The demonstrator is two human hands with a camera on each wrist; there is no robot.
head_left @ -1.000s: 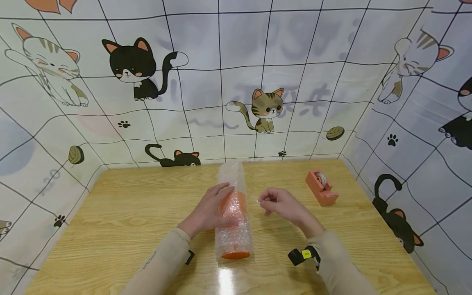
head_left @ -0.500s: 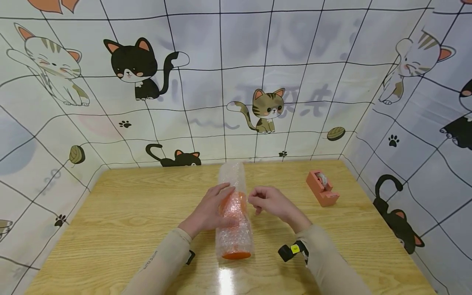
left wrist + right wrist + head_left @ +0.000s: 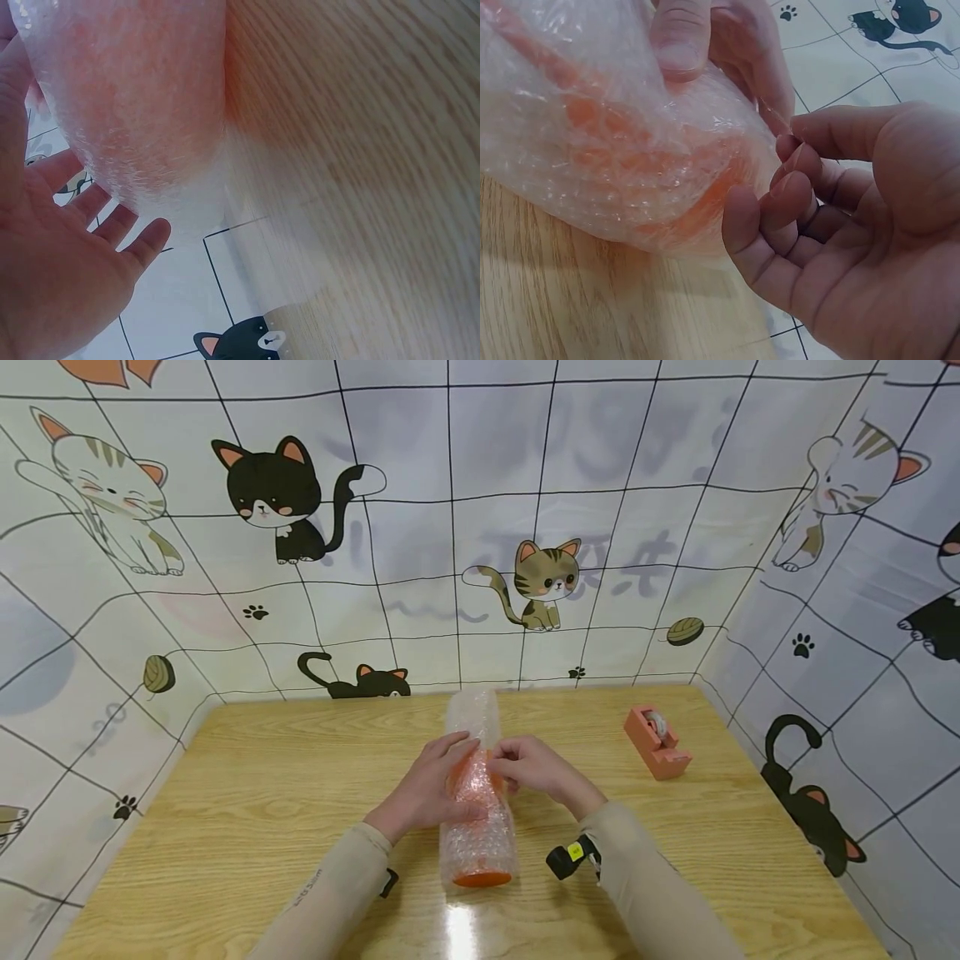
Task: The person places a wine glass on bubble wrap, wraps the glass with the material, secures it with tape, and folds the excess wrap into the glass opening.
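Observation:
An orange object with a round end, its exact kind blurred by the wrapping, lies lengthwise on the table inside bubble wrap (image 3: 480, 852). My left hand (image 3: 423, 789) holds the bundle from its left side, thumb and fingers spread over the wrap; the left wrist view shows the fingers (image 3: 116, 221) along its side. At the bundle's right edge, my right hand (image 3: 543, 772) pinches a small clear strip of tape (image 3: 772, 112) between thumb and forefinger. In the right wrist view its other fingers curl close to the wrap.
A salmon-pink tape dispenser (image 3: 656, 743) with a roll in it stands at the right rear of the wooden table (image 3: 300, 760). Sheeting (image 3: 420, 552) printed with cats and grid lines closes off the back and both sides.
My right hand has moved left with the tape strip, from beside the bundle to its right edge. The left hand and the bundle have stayed in place.

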